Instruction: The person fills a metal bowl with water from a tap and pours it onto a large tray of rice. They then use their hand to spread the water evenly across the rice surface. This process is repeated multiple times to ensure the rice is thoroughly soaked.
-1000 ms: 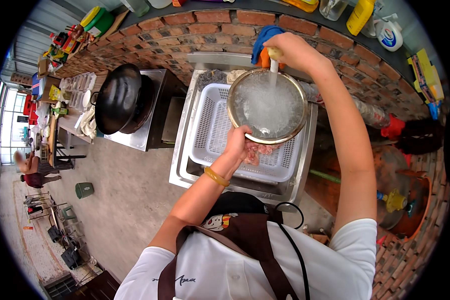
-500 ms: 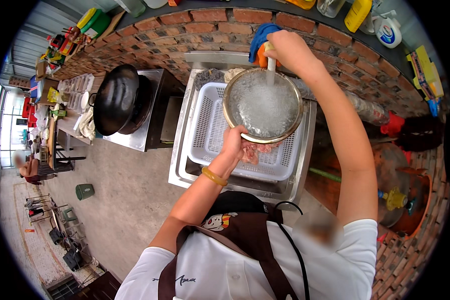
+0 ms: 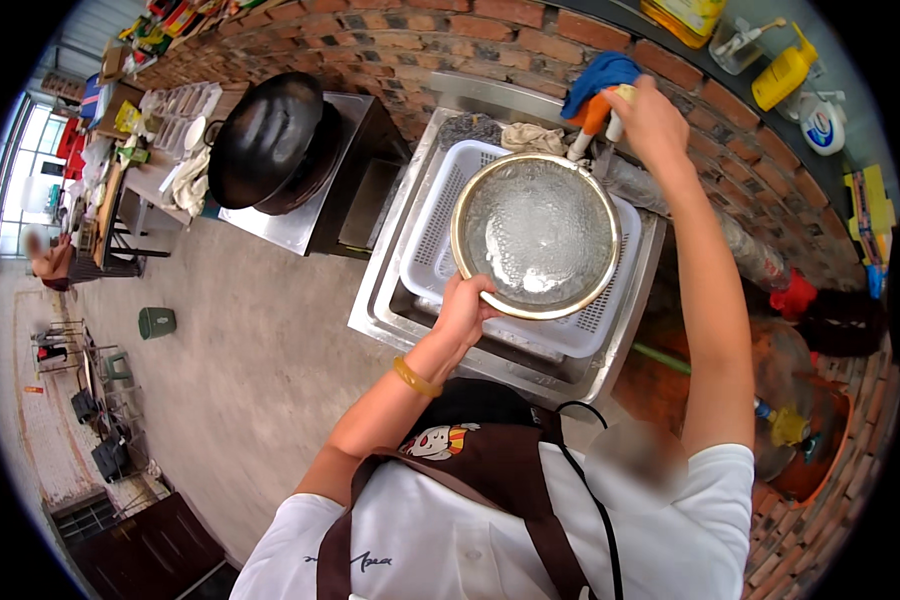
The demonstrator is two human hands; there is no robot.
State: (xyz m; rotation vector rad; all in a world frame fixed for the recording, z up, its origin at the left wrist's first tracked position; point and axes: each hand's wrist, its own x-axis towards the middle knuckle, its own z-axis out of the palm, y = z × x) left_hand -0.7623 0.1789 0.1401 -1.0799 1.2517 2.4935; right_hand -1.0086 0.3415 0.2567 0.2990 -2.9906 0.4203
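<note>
My left hand [image 3: 463, 312] grips the near left rim of a round metal bowl [image 3: 458, 240] with a gold-coloured edge. Clear, rippling water [image 3: 540, 235] fills the bowl almost to its rim. It is held over a white perforated plastic basket [image 3: 425, 235] in a steel sink [image 3: 380, 310], hiding much of the basket's inside. Beyond the bowl, my right hand [image 3: 655, 120] is closed around the pale end of a water tap [image 3: 616, 118]. No stream falls into the bowl. Beside those fingers hang a blue cloth [image 3: 602, 78] and an orange item [image 3: 594, 118].
Grey scouring mesh [image 3: 468, 130] and a beige rag [image 3: 532, 138] lie on the sink's back ledge. A black wok [image 3: 260, 140] stands on the stove at left. Bottles, including a yellow one [image 3: 785, 70], line the shelf above the brick wall. Another person [image 3: 52, 262] is far left.
The water stream into the bowl has stopped. My right hand has swung the tap rightward, away from the bowl. The pinkish meat seen below the bowl is now hidden, and the whole view has shifted.
</note>
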